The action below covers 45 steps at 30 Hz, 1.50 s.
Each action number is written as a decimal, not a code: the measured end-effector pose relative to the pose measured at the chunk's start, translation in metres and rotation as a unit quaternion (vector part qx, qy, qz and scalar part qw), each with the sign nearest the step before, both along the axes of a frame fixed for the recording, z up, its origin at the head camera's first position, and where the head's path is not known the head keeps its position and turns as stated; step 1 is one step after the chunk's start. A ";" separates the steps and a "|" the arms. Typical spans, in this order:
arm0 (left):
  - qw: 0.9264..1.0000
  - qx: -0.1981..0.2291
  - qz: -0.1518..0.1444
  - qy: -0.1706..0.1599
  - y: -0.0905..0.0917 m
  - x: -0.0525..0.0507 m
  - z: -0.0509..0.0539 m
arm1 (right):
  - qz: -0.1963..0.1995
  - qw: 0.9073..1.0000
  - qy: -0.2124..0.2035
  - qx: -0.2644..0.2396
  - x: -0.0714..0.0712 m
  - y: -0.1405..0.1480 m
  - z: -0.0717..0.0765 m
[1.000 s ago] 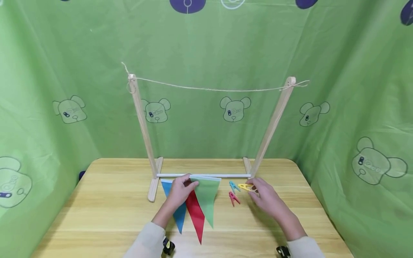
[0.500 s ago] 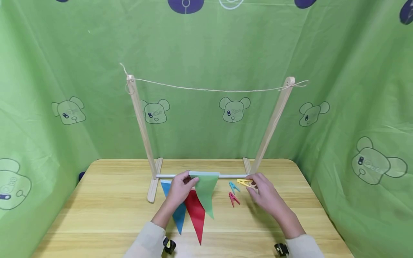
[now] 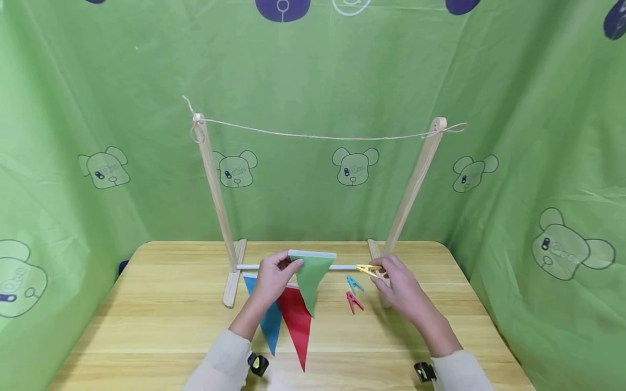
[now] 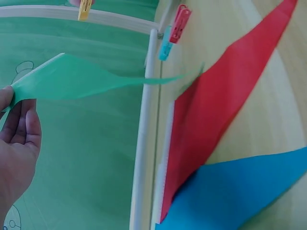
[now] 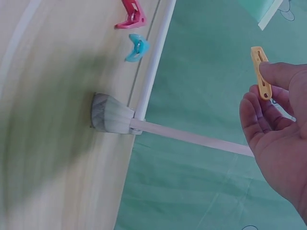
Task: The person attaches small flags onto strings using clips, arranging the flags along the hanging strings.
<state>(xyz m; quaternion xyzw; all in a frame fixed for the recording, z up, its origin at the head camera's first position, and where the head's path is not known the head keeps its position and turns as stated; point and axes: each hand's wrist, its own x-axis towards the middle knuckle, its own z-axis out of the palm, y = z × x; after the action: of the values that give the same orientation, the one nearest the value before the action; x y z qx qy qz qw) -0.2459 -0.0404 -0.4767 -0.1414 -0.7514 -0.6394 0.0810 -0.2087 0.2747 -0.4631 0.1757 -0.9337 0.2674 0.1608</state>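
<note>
My left hand (image 3: 275, 278) pinches the green pennant (image 3: 314, 274) by the left end of its white top edge, and the cloth hangs above the table. Beneath it the red pennant (image 3: 296, 326) and the blue pennant (image 3: 270, 328) lie on the table, the blue one partly behind the hand. Between right thumb and fingers I hold a yellow clothespin (image 5: 260, 72), raised off the table; the right hand (image 3: 402, 285) is apart from the green pennant. Below that hand lie a blue clothespin (image 3: 354, 284) and a red clothespin (image 3: 354, 302).
Behind the hands stands a wooden frame with a left post (image 3: 215, 190), a right post (image 3: 414, 187) and a white bottom bar (image 3: 344, 267). A slack string (image 3: 313, 135) is tied between the post tops. Green printed cloth (image 3: 303, 70) surrounds the wooden table (image 3: 161, 326).
The left hand has lifted the green pennant up off the others, showing more of the red one. The right hand has raised the yellow clothespin away from the blue and red ones.
</note>
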 end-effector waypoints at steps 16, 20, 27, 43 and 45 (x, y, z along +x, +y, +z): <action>0.999 0.019 0.014 0.040 -0.001 -0.008 0.021 | -0.016 0.999 0.028 -0.005 -0.009 0.005 0.028; 0.999 0.024 0.014 0.046 0.000 -0.010 0.027 | -0.014 0.999 0.051 -0.005 -0.011 0.007 0.034; 0.997 0.049 0.012 0.056 0.002 -0.012 0.037 | -0.003 0.996 0.083 -0.004 -0.015 0.008 0.043; 0.996 0.059 0.006 0.067 0.013 -0.017 0.058 | -0.012 0.995 0.102 -0.004 -0.015 0.006 0.064; 0.996 0.061 0.006 0.069 0.014 -0.018 0.060 | -0.011 0.994 0.105 -0.001 -0.015 0.006 0.067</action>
<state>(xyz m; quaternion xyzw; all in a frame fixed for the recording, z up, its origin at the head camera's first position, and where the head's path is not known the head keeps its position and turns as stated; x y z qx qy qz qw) -0.2640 -0.0261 -0.4168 -0.1750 -0.7045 -0.6724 0.1450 -0.2239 0.2806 -0.3957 0.1920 -0.9132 0.2468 0.2615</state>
